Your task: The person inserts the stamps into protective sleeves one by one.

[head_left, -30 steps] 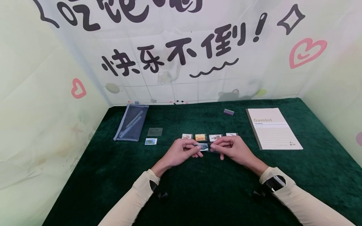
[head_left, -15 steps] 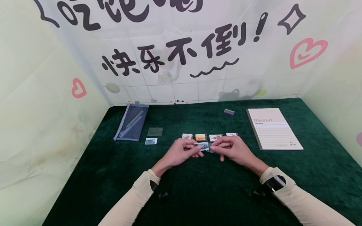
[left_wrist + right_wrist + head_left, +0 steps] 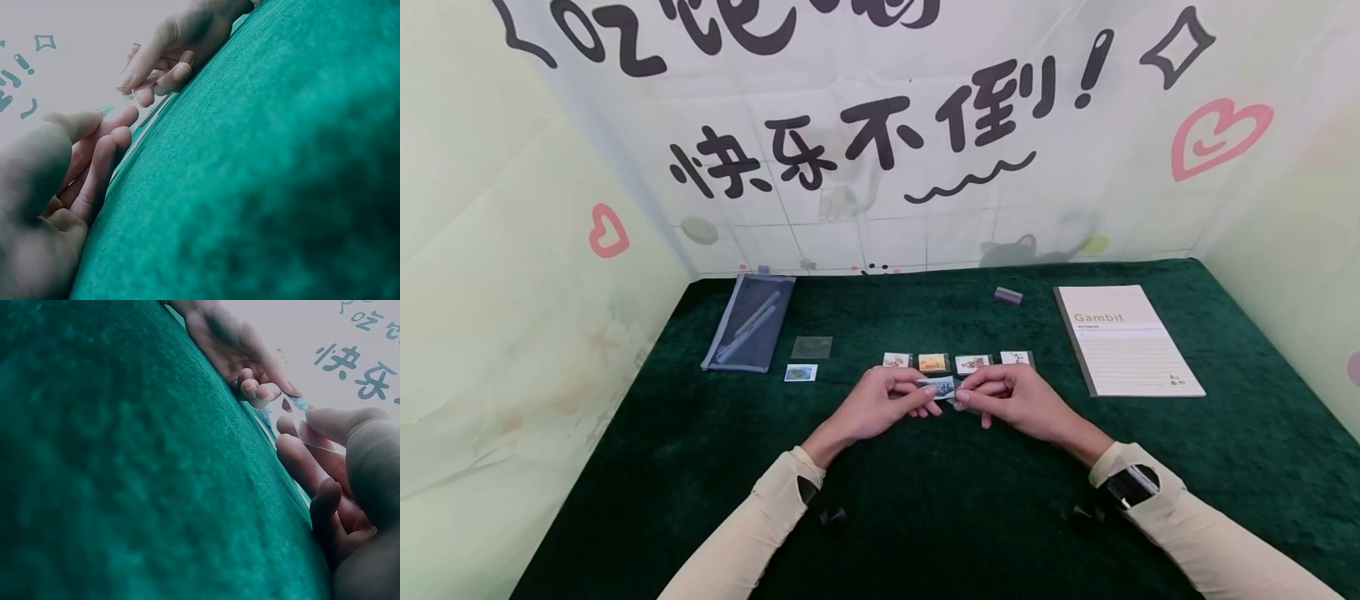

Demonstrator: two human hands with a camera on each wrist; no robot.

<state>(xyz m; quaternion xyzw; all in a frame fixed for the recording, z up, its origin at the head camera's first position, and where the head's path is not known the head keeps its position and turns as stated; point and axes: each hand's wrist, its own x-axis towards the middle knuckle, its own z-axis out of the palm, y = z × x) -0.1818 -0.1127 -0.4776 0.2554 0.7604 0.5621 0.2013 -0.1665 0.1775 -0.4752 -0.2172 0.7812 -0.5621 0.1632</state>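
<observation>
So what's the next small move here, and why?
Probably ease the small picture rightward into the clear sleeve: the left hand pinches the picture, the right hand apparently the sleeve, and the four cards lying beyond appear sleeved.

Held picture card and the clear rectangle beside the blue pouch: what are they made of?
Held picture card: probably thin paper or card, its printed face pale-edged; gloss unclear. Clear rectangle: likely smooth plastic film; green cloth shows through.
</observation>
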